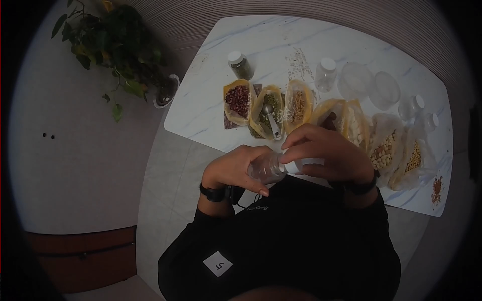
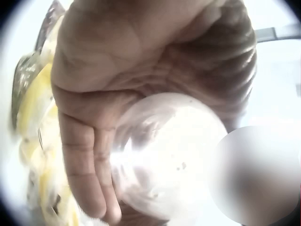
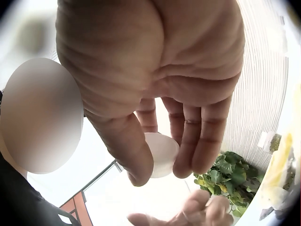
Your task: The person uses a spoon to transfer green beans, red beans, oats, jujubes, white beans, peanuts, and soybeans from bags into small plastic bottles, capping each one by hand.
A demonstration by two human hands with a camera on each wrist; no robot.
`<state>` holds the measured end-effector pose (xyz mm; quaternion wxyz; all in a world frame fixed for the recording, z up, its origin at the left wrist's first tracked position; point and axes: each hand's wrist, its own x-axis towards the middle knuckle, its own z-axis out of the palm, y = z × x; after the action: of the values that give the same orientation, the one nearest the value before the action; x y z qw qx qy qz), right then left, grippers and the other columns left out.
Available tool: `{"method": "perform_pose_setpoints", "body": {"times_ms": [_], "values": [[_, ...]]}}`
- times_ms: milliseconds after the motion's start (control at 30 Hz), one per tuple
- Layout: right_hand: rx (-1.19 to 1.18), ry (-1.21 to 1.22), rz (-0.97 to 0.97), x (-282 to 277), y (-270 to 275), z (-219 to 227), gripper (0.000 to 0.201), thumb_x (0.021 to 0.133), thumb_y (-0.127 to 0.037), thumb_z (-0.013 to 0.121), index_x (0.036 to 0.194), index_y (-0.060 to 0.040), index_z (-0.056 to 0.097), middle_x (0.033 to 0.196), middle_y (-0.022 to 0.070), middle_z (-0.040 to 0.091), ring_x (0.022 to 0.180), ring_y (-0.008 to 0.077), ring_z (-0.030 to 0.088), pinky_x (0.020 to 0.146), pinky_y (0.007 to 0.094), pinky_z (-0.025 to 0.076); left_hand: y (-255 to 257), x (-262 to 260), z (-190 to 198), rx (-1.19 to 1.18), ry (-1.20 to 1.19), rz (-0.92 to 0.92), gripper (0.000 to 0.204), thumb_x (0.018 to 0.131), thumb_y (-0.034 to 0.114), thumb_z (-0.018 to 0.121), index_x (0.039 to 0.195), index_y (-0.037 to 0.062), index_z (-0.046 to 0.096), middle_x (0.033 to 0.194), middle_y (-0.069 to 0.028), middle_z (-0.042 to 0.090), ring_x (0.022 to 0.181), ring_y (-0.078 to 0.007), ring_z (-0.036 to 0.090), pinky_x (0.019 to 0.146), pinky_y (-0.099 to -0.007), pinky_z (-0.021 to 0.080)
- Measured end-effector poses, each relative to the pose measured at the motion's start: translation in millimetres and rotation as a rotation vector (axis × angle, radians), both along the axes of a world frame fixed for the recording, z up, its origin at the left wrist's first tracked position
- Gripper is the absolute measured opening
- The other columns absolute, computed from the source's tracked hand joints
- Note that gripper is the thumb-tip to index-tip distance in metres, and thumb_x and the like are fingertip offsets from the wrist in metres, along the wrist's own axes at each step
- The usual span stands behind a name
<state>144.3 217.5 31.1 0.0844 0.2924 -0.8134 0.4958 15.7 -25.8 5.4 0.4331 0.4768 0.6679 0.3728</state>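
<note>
A clear plastic jar [image 1: 266,170] is tilted on its side in front of the person's chest. The left hand [image 1: 231,168] wraps round its body, and in the left wrist view the jar's rounded base [image 2: 169,160] faces the camera. At the jar's mouth, the right hand [image 1: 331,154] pinches a white lid [image 1: 292,166] between thumb and fingers. That same lid [image 3: 164,155] shows below the palm in the right wrist view. Just beyond the hands, a metal measuring spoon [image 1: 271,121] lies across an opened bag of green beans [image 1: 260,114].
Opened bags of red beans [image 1: 237,100], yellowish grain [image 1: 298,106], and pale nuts [image 1: 384,153] line the table [image 1: 201,113]. Behind stand a filled jar [image 1: 241,69], a clear lidded jar [image 1: 326,78] and clear bowl-like containers [image 1: 354,83]. Grains lie spilled at the right [image 1: 437,190]. A plant [image 1: 120,45] stands left.
</note>
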Motion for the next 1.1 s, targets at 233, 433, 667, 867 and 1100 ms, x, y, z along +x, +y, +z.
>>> {"method": "perform_pose_setpoints", "body": {"times_ms": [233,433,667,867,1100], "values": [[-0.104,0.056,-0.067,-8.2,-14.7,-4.5,0.048,0.068,-0.012,0.082,0.111,-0.0111,0.061,0.118,0.0042,0.058,0.105,0.0243,0.056,0.093,0.0393,0.044,13.8,13.3,-54.3,0.782,-0.768,0.043,0.086,0.056,0.056,0.087,0.115,0.0003,0.059,0.128,-0.0198,0.052,0.107,-0.0286,0.057,0.09,-0.0369,0.046],[0.121,0.225,-0.289,-13.9,-28.5,-6.5,0.047,0.066,-0.014,0.082,0.108,-0.0084,0.062,0.115,0.0062,0.06,0.11,0.0256,0.052,0.094,0.0403,0.042,13.8,16.2,-51.2,0.764,-0.818,0.051,0.086,0.059,0.057,0.086,0.111,-0.0019,0.053,0.12,-0.0223,0.05,0.112,-0.034,0.053,0.089,-0.0394,0.048],[0.164,0.053,-0.483,-29.3,-20.9,-36.8,0.036,0.071,-0.016,0.077,0.103,-0.0069,0.064,0.107,0.0089,0.06,0.104,0.0291,0.053,0.09,0.0381,0.043,-5.2,-8.4,-50.6,0.907,-0.824,0.283,0.076,0.072,0.054,0.079,0.12,0.0036,0.05,0.123,-0.0107,0.053,0.108,-0.0366,0.057,0.092,-0.047,0.046],[0.544,0.168,-0.45,-46.3,-38.9,-65.9,0.032,0.069,-0.01,0.074,0.099,-0.0052,0.065,0.09,0.0089,0.056,0.089,0.0283,0.053,0.08,0.0392,0.044,-26.8,-33.0,-66.2,1.1,-0.545,0.645,0.065,0.084,0.051,0.068,0.122,0.0016,0.048,0.121,-0.0103,0.052,0.106,-0.0317,0.06,0.091,-0.0453,0.049],[0.554,0.174,-0.443,-61.1,-34.0,-49.9,0.02,0.072,-0.012,0.073,0.089,-0.0047,0.067,0.084,0.0093,0.057,0.086,0.0284,0.055,0.078,0.0393,0.045,-30.5,-39.1,-87.9,0.941,-0.307,0.992,0.06,0.08,0.025,0.077,0.124,-0.0013,0.046,0.119,-0.0114,0.052,0.091,-0.0277,0.065,0.084,-0.0387,0.053]]}}
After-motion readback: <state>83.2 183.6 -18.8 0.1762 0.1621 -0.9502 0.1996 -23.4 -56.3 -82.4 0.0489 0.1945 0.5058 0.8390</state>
